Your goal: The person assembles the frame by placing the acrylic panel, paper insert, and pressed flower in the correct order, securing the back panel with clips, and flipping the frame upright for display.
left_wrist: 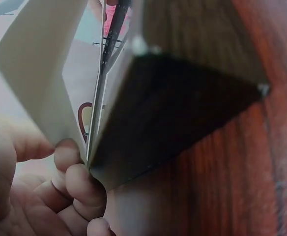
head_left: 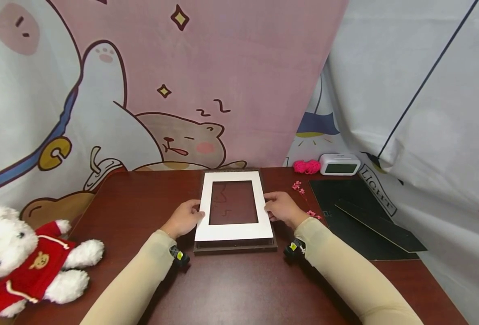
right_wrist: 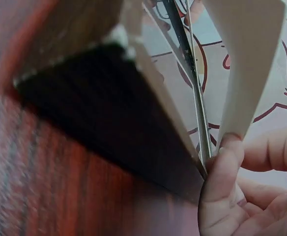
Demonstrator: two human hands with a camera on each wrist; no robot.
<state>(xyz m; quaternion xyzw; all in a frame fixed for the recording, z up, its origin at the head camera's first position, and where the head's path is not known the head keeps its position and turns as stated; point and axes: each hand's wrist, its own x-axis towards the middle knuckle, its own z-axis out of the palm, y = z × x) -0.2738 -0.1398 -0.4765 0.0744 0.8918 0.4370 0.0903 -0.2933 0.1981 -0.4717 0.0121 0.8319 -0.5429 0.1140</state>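
A white picture mat with a rectangular window lies over a dark wooden picture frame, tilted up from it. My left hand pinches the mat's left edge between thumb and fingers. On the opposite edge, my right hand pinches the same mat. Both wrist views show a gap between the mat and the frame, with the fingertips close to the frame's rim. Through the window, the dark reddish surface shows faint reflected lines.
Right of the frame lies a black backing board with its easel leg sticking up. Pink flower sprigs lie beside my right hand. Pink yarn and a white digital clock stand behind. A white teddy bear sits at left.
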